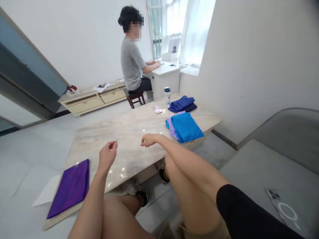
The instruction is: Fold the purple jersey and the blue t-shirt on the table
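At left end of surface (93, 136), I see folded purple cloth (71, 189) lying flat. Just right of it, I have left hand (107, 155) over surface, fingers loosely curled, half open. Farther back, person in grey shirt (132, 63) sits on stool (136, 99). Mid-surface, right hand (149, 140), fingers likewise curled, half open. Beyond, bottle (167, 97) stands beside dark blue cloth (182, 103); nearer, folded bright blue cloth (188, 127) overlaps lilac cloth (171, 128). Far right, phone (284, 209) on grey seat (251, 166).
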Action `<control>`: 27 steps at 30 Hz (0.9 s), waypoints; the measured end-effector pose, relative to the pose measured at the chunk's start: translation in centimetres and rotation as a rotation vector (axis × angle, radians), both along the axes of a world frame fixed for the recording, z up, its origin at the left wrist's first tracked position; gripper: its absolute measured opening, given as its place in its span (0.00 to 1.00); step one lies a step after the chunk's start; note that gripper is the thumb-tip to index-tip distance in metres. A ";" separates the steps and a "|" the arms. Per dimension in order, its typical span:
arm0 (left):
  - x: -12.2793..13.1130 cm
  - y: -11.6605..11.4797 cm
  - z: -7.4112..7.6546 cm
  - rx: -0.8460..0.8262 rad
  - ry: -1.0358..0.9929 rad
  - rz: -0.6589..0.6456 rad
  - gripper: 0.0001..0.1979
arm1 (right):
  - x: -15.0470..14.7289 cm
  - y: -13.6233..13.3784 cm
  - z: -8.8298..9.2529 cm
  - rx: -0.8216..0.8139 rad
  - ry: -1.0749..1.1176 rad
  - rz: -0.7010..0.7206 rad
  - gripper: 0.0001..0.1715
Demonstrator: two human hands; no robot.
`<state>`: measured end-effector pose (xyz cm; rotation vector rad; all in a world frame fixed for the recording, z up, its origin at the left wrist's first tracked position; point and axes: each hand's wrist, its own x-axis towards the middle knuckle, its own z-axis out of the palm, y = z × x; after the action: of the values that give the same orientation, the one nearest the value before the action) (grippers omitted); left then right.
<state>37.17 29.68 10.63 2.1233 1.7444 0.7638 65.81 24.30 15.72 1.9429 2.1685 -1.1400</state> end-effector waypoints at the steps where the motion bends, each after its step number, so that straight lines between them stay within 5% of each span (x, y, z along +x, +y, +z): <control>1: 2.5 -0.9 0.8 0.003 0.002 -0.041 0.21 | 0.6 -0.9 0.3 0.069 -0.007 -0.030 0.18; 6: 13.2 -6.0 3.0 -0.041 0.096 -0.229 0.17 | 7.8 -6.5 0.2 0.292 -0.211 -0.282 0.20; 11: 18.7 -8.4 3.5 -0.064 0.146 -0.344 0.15 | 15.0 -10.1 -2.1 0.321 -0.467 -0.536 0.27; 14: 19.5 -9.1 4.0 -0.088 0.189 -0.381 0.15 | 16.0 -10.6 -3.8 0.320 -0.552 -0.599 0.32; 20: 18.8 -9.6 5.6 -0.075 0.180 -0.384 0.15 | 17.5 -9.9 -4.9 0.294 -0.549 -0.602 0.20; 24: 18.0 -9.6 5.8 -0.067 0.189 -0.371 0.14 | 19.6 -9.8 -3.8 0.401 -0.469 -0.683 0.19; 27: 17.7 -9.6 4.9 -0.052 0.143 -0.367 0.14 | 21.0 -8.8 -1.0 0.627 -0.310 -0.802 0.17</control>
<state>54.83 20.11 15.53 2.4146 1.3561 0.4715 86.84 15.55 14.69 3.1391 1.7150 -0.0658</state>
